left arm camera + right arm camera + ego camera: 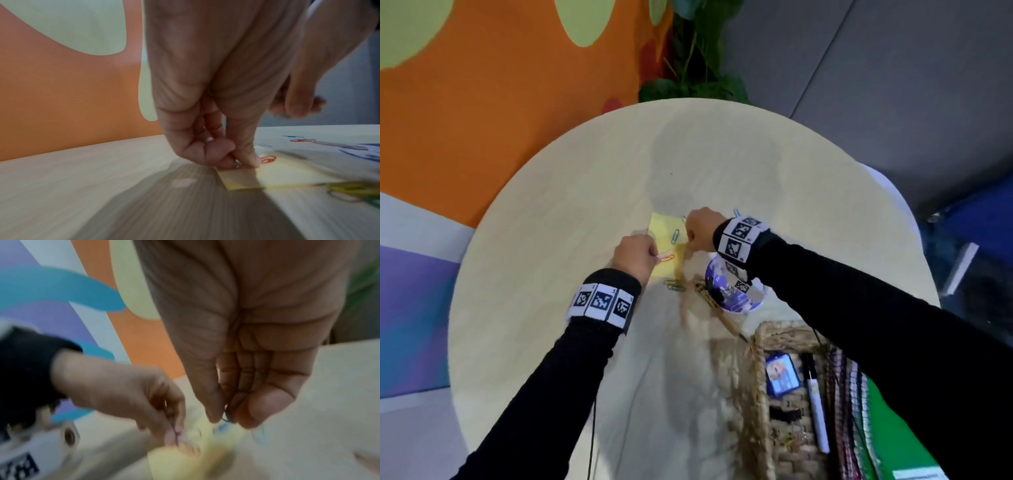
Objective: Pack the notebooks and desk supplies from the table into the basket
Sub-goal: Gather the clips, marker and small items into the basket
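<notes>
A yellow sticky-note pad (666, 270) lies mid-table with loose paper clips on and around it. My left hand (650, 253) is at the pad's left edge, thumb and forefinger pinching a small paper clip (237, 164); a red clip (268, 159) lies just beside those fingertips. My right hand (690, 236) hovers at the pad's far right corner and pinches a blue paper clip (226, 416) between thumb and fingers. Another blue clip (675, 236) rests on the pad. Green and yellow clips (674, 285) lie on the table (551, 222) near the pad's front edge.
A woven basket (761, 377) stands at the front right, holding a blue badge (781, 374), a marker (816, 407) and spiral notebooks (859, 411). A round purple-and-white object (732, 298) and a wooden pencil (717, 310) lie between basket and pad. A plant (695, 68) stands behind the table.
</notes>
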